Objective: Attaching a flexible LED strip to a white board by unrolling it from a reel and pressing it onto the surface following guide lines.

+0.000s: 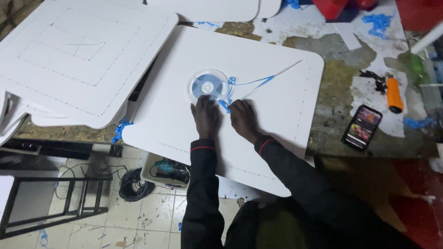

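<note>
A white rounded panel (175, 120) lies on the workbench in front of me, with dotted lines near its edges. On it sits a round clear reel (208, 85) wound with strip. My left hand (206, 116) rests flat on the panel just below the reel, fingertips touching its rim. My right hand (243, 119) pinches the strip (258, 83) where it leaves the reel; the strip, with a blue backing curling off it, runs up and right toward the panel's far corner.
More white panels (83, 55) are stacked at the left and at the back. A phone (362, 127) with a lit screen and an orange lighter (394, 94) lie at the right. Blue scraps (378, 22) litter the bench. Cables (134, 184) and a box of tools (168, 169) sit on the tiled floor.
</note>
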